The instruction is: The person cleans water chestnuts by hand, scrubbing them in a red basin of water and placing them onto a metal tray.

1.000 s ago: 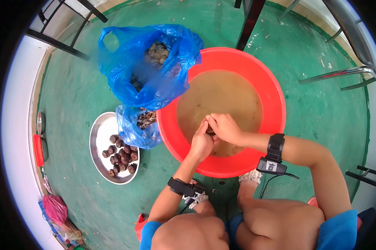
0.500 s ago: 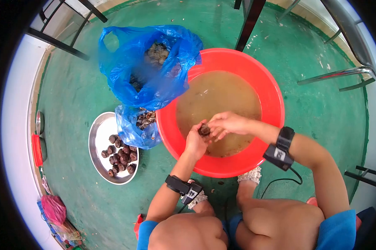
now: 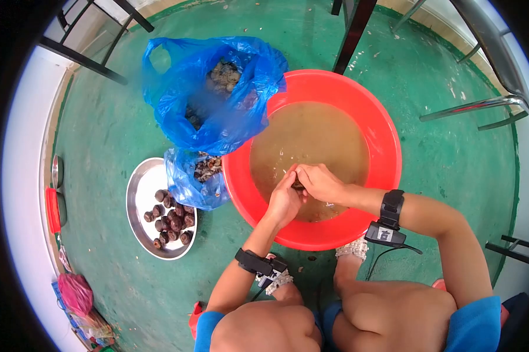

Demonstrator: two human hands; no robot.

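Note:
Both my hands are together over the near part of a red basin (image 3: 387, 141) of murky brown water (image 3: 311, 135). My left hand (image 3: 284, 204) is curled around a round brown thing that looks like a water chestnut (image 3: 298, 185), mostly hidden by fingers. My right hand (image 3: 321, 182) closes over it from the right, its fingers bent and pressed against it. On the left, an oval metal tray (image 3: 136, 199) holds several similar dark brown, glossy water chestnuts (image 3: 175, 223).
A large blue plastic bag (image 3: 170, 105) with greyish-brown lumps (image 3: 224, 77) leans against the basin's upper left. Below it lies a smaller blue bag (image 3: 185, 182) with brown scraps (image 3: 207, 168). Chair legs (image 3: 470, 108) and a dark table leg (image 3: 353, 38) stand on the green floor.
My right hand has moved in from beside the water chestnut and closed over it. My left hand has shifted slightly right and down. Small splashes show on the water.

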